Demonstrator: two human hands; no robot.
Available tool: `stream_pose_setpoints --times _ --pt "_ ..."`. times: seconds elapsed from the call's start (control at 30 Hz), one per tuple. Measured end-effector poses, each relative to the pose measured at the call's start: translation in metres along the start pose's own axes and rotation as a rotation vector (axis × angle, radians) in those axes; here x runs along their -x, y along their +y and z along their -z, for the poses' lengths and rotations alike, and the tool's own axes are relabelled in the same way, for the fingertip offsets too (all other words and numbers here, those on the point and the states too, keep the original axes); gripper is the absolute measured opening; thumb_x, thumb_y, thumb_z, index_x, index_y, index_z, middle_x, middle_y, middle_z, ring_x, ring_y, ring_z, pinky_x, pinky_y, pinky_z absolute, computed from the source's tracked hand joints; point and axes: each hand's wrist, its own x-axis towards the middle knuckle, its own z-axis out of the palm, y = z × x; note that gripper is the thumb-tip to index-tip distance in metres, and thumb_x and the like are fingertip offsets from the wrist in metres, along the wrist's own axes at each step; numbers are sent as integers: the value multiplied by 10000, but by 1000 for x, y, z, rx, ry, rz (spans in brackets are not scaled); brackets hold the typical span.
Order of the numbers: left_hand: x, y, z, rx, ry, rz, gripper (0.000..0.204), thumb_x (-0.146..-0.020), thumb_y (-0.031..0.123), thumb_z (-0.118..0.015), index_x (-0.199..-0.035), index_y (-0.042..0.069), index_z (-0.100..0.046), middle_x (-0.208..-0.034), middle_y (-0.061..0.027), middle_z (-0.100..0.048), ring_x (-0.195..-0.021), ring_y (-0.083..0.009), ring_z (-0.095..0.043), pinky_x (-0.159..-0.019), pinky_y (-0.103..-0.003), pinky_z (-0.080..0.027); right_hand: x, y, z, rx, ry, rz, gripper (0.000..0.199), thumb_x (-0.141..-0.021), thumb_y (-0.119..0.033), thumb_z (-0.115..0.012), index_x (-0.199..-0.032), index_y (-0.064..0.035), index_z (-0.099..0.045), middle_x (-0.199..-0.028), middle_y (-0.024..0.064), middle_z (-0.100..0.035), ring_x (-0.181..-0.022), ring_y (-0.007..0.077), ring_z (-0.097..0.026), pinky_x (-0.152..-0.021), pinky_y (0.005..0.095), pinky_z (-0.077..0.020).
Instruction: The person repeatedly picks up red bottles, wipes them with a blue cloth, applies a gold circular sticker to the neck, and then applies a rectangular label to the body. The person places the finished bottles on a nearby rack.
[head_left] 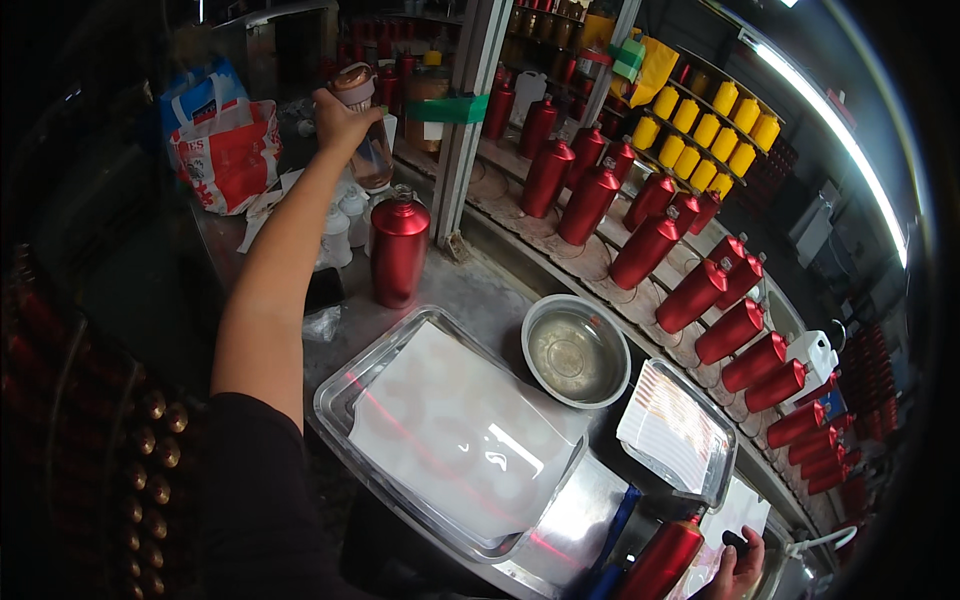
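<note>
Evidently mid-fetch, the left hand [340, 118] is clamped on a clear bottle [368, 140] raised beyond the steel tray [340, 395], while the right hand [738, 570], fingers curled on a small dark object, rests beside a red bottle [662, 560] at the tray's near corner; bringing the clear bottle back seems next.

Right hand [738, 570] and red bottle [662, 560] cut off by lower edge.
</note>
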Motion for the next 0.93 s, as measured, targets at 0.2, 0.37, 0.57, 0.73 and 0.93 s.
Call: stream_pose_setpoints --times 0.2,0.37,0.57,0.73,0.93 --pt "-43 46 79 -86 -81 38 927 -632 396 -935 -1177 -70 -349 -1152 -299 -570 -1069 -376 -641 -878 -411 -547 7 -19 -26 -136 -7 -18 281 -974 -85 -606 -1241 -2 -634 -1213 127 -671 -650 149 -652 -482 225 -508" --pt "-3 84 152 583 -253 45 850 -748 357 -878 -1185 -32 -262 -1199 -207 -475 -1108 -243 -603 -926 -357 -563 -7 -61 -75 -365 -71 135 348 -903 -36 -600 -1240 47 -578 -1062 103 -660 -990 165 -638 -911 288 -472" --pt "130 137 217 1007 -495 255 690 -878 316 -717 -1273 14 -238 -1381 -225 -481 -1251 -233 -533 -1051 -376 -462 -5 -170 -162 -520 -447 310 433 -855 -22 -683 -1274 17 -580 -1095 78 -661 -688 57 -560 -595 200 -443" --pt "203 162 256 1258 -794 634 966 -778 366 -820 -1450 -33 -253 -1385 -195 -497 -1238 -243 -563 -1041 -396 -475 -3 -268 -232 -632 -831 284 730 -861 -347 -773 -1430 3 -477 -1242 152 -610 -763 87 -557 -635 244 -452" --pt "249 187 275 1168 -722 577 1071 -737 428 -808 -1562 110 -205 -1532 -140 -324 -1409 -282 -391 -1143 -440 -391 26 -269 -248 -916 -1117 114 625 -943 -420 -688 -1344 46 -571 -1271 161 -616 -1243 242 -560 -1082 361 -415"
